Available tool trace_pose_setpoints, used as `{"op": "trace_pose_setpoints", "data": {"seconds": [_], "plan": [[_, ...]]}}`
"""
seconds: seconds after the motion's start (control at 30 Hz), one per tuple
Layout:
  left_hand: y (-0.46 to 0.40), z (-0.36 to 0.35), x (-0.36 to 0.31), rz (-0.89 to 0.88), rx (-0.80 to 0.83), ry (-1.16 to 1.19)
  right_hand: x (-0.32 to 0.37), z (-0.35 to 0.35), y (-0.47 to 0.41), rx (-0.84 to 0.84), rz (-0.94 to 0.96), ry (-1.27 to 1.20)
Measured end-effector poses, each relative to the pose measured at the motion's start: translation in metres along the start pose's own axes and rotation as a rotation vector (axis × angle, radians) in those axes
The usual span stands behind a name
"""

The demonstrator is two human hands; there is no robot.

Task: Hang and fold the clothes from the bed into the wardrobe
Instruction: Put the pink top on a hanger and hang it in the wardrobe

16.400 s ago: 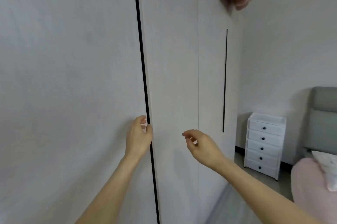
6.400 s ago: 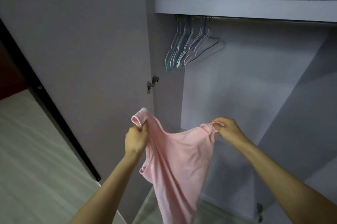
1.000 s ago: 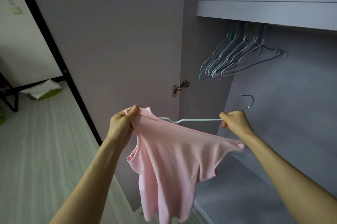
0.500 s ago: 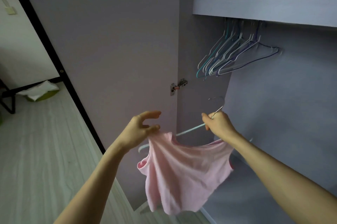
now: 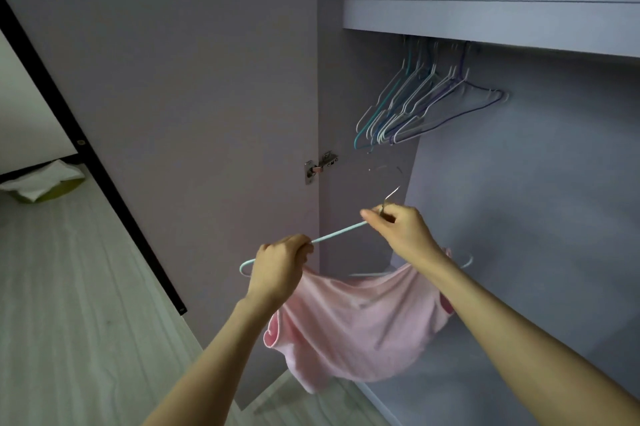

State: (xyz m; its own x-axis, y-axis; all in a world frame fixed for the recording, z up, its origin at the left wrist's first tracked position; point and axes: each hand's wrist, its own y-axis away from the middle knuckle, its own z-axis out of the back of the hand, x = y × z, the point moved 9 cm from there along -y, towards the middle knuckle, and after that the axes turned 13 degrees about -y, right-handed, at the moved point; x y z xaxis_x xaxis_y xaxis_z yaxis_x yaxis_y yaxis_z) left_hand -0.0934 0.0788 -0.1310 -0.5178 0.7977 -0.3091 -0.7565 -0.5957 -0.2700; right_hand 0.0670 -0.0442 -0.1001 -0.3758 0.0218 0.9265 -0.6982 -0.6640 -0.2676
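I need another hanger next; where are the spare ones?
Head view, upper right: the spare hangers hang bunched under the shelf, above the right hand and right of the door hinge.

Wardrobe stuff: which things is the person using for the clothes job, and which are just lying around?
Used for the job:
pink top
light blue hanger
left hand
right hand
spare hangers

Just lying around:
white cloth on a green thing
door hinge

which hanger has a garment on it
The light blue hanger gripped in both hands, with the pink top draped on it. The bunch of hangers under the shelf are all bare.
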Motion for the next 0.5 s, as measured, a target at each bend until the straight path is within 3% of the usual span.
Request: {"op": "trace_pose_setpoints", "data": {"seconds": [0.07,0.13,0.2,0.3,0.4,0.5], "plan": [[0.000,0.007,0.003,0.023,-0.083,0.054,-0.004,0.021,0.007,-0.077,0.024,-0.141],[0.001,0.014,0.009,0.039,-0.149,0.083,-0.022,0.064,0.020,-0.341,0.014,-0.103],[0.001,0.020,0.016,0.051,-0.188,0.102,-0.058,0.102,0.041,-0.565,-0.183,0.050],[0.000,0.027,0.024,0.053,-0.241,0.118,-0.112,0.102,0.050,-0.448,-0.473,0.063],[0.001,0.034,0.028,0.037,-0.290,0.117,-0.117,0.079,0.044,-0.380,-0.510,-0.180],[0.002,0.034,0.030,0.036,-0.315,0.079,-0.110,0.066,0.029,-0.300,-0.486,-0.251]]}}
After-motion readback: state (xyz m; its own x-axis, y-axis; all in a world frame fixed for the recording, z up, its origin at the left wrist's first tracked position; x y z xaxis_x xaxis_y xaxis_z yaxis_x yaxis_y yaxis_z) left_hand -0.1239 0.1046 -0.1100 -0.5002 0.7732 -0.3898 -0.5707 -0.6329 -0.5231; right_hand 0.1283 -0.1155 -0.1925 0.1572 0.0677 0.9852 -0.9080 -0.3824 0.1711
